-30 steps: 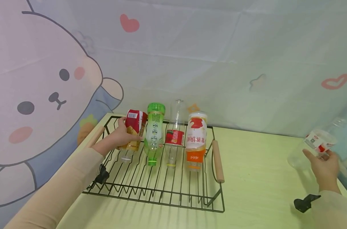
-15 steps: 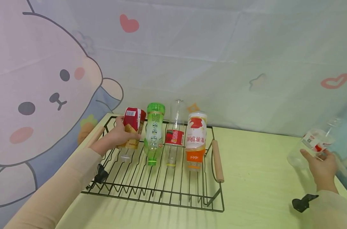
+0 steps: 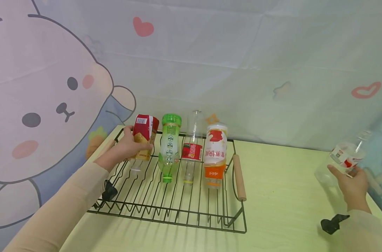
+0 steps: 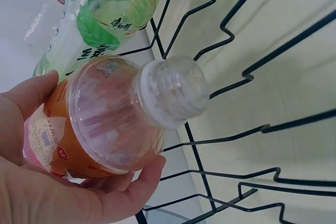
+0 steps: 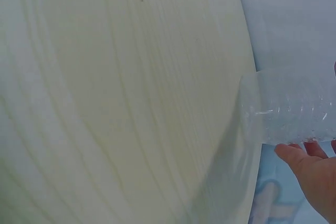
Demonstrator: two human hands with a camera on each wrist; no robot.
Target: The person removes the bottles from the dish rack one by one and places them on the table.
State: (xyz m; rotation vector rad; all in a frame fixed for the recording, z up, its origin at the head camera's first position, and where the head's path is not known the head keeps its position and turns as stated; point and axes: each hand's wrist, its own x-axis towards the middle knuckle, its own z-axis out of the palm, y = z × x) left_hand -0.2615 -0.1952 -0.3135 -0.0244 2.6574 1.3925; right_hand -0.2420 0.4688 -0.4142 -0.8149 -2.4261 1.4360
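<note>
My left hand (image 3: 127,145) grips a red and gold labelled plastic bottle (image 3: 142,134) at the left end of the black wire rack (image 3: 165,220). That bottle is neck down, and its clear capless neck (image 4: 176,90) points at the wires in the left wrist view. Beside it a green bottle (image 3: 169,150) leans in the rack, also upside down. At the far right my right hand (image 3: 354,183) holds a clear plastic bottle (image 3: 340,157) with a white and red label, its neck up. In the right wrist view its clear base (image 5: 252,108) is near the table surface; contact is unclear.
A clear bottle with a red label (image 3: 192,151) and a white and orange bottle (image 3: 215,154) stand inverted in the rack. The rack has a wooden handle (image 3: 239,178) on its right. A printed cloth (image 3: 241,70) hangs behind the pale table (image 3: 282,203).
The red and gold bottle has moved slightly up and left with my left hand, away from the green bottle. My right hand and its clear bottle have shifted a little left.
</note>
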